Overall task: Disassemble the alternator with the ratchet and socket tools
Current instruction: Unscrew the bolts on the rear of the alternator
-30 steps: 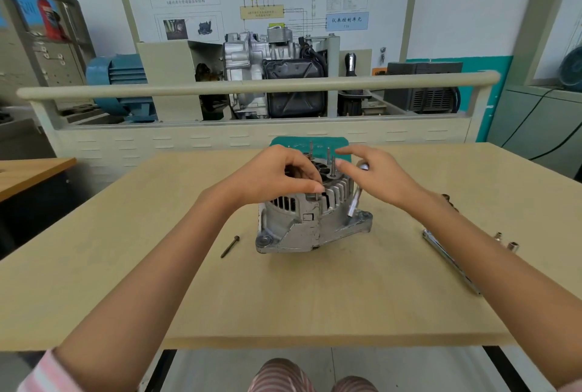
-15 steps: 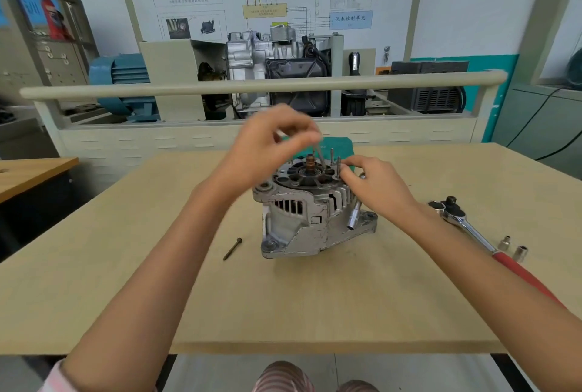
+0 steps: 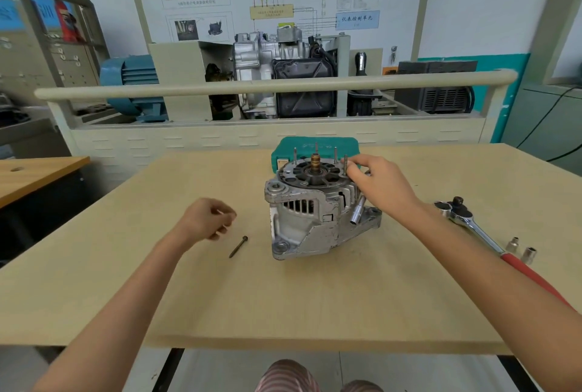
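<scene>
The silver alternator [image 3: 315, 218] stands on the wooden table [image 3: 283, 303], its copper slip-ring shaft and several thin bolts pointing up. My right hand [image 3: 381, 183] rests on its upper right edge. Its fingertips touch a standing bolt [image 3: 345, 164], and a long silver socket [image 3: 357, 212] is held under the palm, slanting down the housing. My left hand [image 3: 208, 218] hovers left of the alternator with fingers curled and pinched; whether anything is in them is hidden. A loose dark bolt [image 3: 238, 246] lies just below that hand. The ratchet [image 3: 466, 221] with its red handle lies at the right.
Two small sockets [image 3: 521, 250] stand beside the ratchet handle. A green tool case [image 3: 315, 146] sits right behind the alternator. Beyond the table's far edge is a beige railing [image 3: 277, 86] with an engine display. Another wooden table [image 3: 37, 171] stands at the left.
My left hand left the alternator's top, rose, then dropped left over the table near the loose bolt. My right hand settled onto the top right edge. The view shifted, showing the ratchet.
</scene>
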A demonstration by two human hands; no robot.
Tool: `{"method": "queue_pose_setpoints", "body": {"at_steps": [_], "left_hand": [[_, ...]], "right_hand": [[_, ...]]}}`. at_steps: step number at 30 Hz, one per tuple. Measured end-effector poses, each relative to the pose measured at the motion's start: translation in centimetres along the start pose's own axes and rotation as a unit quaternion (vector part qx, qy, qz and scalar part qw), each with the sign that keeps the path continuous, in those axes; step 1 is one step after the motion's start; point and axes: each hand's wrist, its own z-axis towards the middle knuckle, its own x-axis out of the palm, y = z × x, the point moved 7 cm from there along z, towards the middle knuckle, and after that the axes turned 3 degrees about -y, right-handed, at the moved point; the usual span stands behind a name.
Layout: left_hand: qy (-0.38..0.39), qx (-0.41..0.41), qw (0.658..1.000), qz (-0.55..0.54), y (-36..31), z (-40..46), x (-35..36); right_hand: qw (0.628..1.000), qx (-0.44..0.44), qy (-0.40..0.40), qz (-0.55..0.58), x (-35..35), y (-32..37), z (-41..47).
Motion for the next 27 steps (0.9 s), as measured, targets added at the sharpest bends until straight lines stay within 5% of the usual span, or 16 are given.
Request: {"method": "queue_pose_setpoints", "body": {"at_steps": [7, 27], "left_hand": [[-0.041, 0.036, 0.988, 0.145, 1.2, -0.2, 2.4], [-0.063, 0.075, 0.978, 0.185, 1.1, -1.9, 3.0]], "right_hand": [[0.999, -0.015, 0.043, 0.005, 0.5, -0.6, 0.9], [0.993, -0.012, 0.084, 0.079, 0.6, -0.6, 1.2]]}}
